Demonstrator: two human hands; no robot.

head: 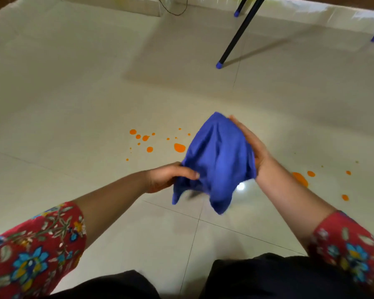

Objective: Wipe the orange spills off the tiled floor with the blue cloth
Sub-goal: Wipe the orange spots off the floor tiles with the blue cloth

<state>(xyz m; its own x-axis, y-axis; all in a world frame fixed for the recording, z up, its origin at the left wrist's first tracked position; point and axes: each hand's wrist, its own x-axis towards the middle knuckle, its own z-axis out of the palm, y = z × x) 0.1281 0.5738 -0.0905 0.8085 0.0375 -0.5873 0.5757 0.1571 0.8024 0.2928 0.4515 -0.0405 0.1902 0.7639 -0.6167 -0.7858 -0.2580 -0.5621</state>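
Your left hand (171, 176) comes in from the lower left out of a red flowered sleeve (35, 253). It pinches the lower left corner of the blue cloth (218, 160), thumb on top of the fabric and fingers curled beneath it. Just beyond that hand, the orange spills (179, 147) lie scattered on the tiled floor (73, 104): one larger blob close to the cloth's left edge and many small drops spread further left. You are holding the cloth up between both hands, bunched and peaked at the top, with two loose corners hanging down over the tile joints; it hangs above the floor. Your right hand (251, 145) lies along the cloth's right side, fingers reaching up to its peak and mostly hidden behind the fabric, so you hold it there, though the exact grip cannot be made out. Right of that wrist, a second patch (300, 179) of orange sits on the tiles with a few smaller drops near it. Further back to the right, a black table leg (235, 35) with a blue foot stands on the floor.
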